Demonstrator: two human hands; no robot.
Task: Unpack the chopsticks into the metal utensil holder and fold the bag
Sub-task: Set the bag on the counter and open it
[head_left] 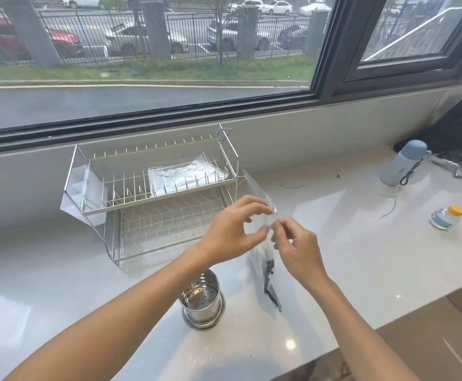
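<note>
Both hands are up over the desk [320,284] with a clear plastic bag [262,251] between them: the left hand [232,232] pinches the bag's upper edge between thumb and fingertips, and the right hand [298,246] grips the same edge just beside it, fingers closed on the plastic. The bag hangs tilted, its top corner rising toward the window and its lower end reaching down to the desk, with dark chopsticks [270,281] showing inside the bottom part. The metal utensil holder [201,298], perforated and upright, stands on the desk just left of the bag, under the left forearm. Behind it sits a two-tier wire dish rack [152,193].
</note>
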